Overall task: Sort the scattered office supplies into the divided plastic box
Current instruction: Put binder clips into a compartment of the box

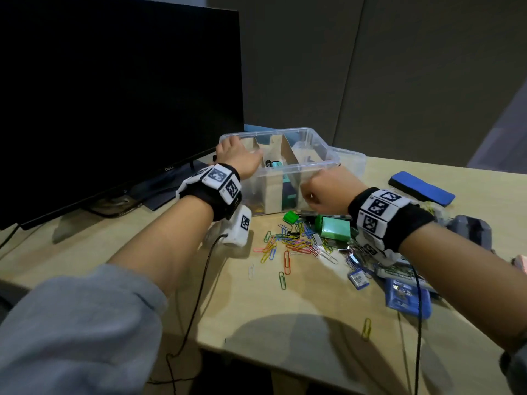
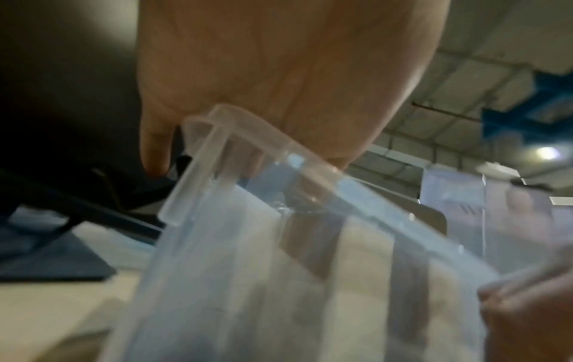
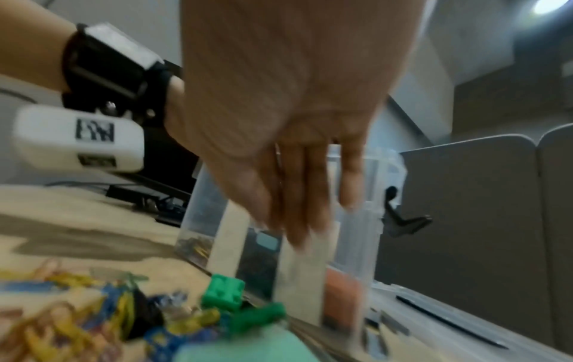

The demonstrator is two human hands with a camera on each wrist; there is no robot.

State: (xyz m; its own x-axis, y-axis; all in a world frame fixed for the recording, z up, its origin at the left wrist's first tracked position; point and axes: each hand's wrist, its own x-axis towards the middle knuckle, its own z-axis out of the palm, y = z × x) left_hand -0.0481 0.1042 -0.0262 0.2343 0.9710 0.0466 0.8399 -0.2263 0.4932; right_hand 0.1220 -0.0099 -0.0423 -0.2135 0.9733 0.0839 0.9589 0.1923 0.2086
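Note:
The clear plastic box (image 1: 310, 163) with cardboard dividers stands on the desk right of the monitor. My left hand (image 1: 238, 158) lies over its near left corner; in the left wrist view the fingers (image 2: 155, 149) curl over the rim (image 2: 310, 166) and grip it. My right hand (image 1: 320, 192) hangs at the box's front right wall, its fingers (image 3: 307, 220) pointing down, relaxed and holding nothing. Below it lie colored paper clips (image 1: 293, 243), a small green piece (image 1: 291, 217) and a green packet (image 1: 336, 228). Some items sit in the box's compartments.
A dark monitor (image 1: 114, 95) fills the left, its stand beside the box. A clear lid (image 1: 352, 158) lies behind the box. A blue eraser (image 1: 422, 188), a grey item (image 1: 470, 229) and blue packets (image 1: 407, 297) lie on the right. Wrist cables trail over the desk's front edge.

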